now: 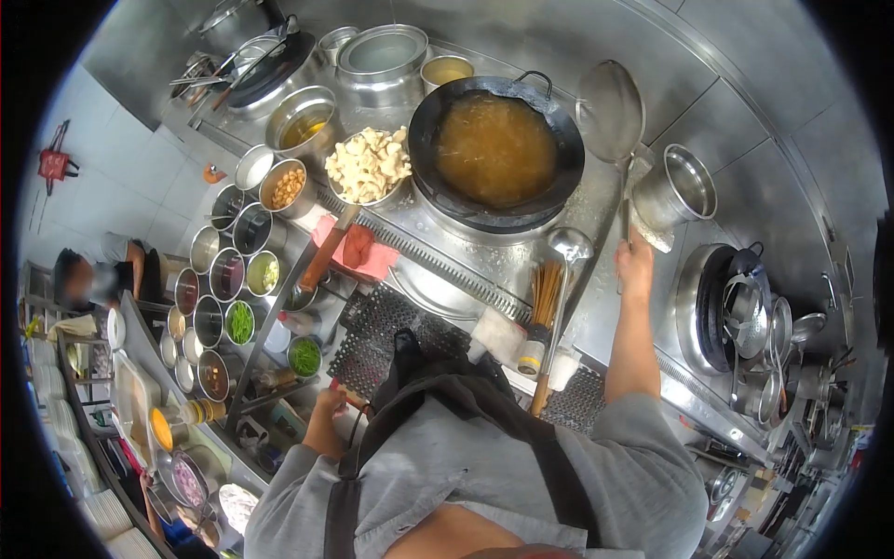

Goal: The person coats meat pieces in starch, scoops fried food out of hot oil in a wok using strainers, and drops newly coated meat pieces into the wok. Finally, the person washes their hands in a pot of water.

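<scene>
My right hand (636, 264) is closed round the handle of a large round mesh strainer (611, 110), whose bowl lies against the steel wall behind the counter. To its left, a black wok (570, 154) on the burner holds brownish liquid. A steel pot (691, 182) stands just beyond the hand. Low at my left side, my left hand (326, 406) has its fingers curled. A thin reddish-brown piece shows by those fingers, but what they grip is too small to make out. A ladle (570, 243) leans near the wok's front, beside a bundle of thin sticks (546, 291).
A bowl of pale chunks (370, 166) sits left of the wok, with a cleaver-like wooden handle (328, 252) on a pink cloth nearby. Several steel ingredient pots (227, 272) line the left side. Another wok (715, 307) with utensils stands right. A person (110, 263) is at far left.
</scene>
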